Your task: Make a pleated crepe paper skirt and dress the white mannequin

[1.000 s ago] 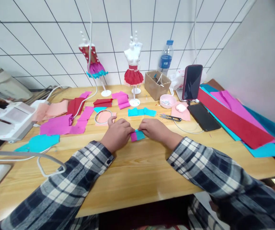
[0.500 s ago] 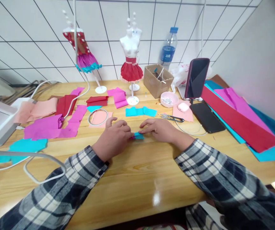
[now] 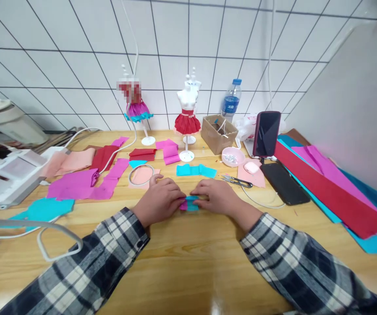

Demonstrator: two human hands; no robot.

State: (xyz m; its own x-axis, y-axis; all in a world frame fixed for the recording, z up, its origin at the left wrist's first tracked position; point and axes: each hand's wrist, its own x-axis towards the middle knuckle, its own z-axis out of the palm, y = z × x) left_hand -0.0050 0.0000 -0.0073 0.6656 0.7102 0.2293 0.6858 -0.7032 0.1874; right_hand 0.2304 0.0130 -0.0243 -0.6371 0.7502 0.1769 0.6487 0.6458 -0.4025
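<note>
Pink bowl [image 3: 241, 158]: pale bits [image 3: 230, 159]. Cardboard box [image 3: 212, 136]: white strips [image 3: 221, 125]. Left fingers [image 3: 178, 204], right fingers [image 3: 203, 204] pinching magenta-blue cloth [image 3: 192, 207].

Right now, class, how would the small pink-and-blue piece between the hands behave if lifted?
The pink-and-blue piece would probably flop, since it looks thin. It's likely light, too, looking small beside the fingers.

a craft workspace, shown by 2 dressed mini mannequins [image 3: 187, 122], thread snips [image 3: 237, 181], coloured strips [image 3: 333, 191]
</note>
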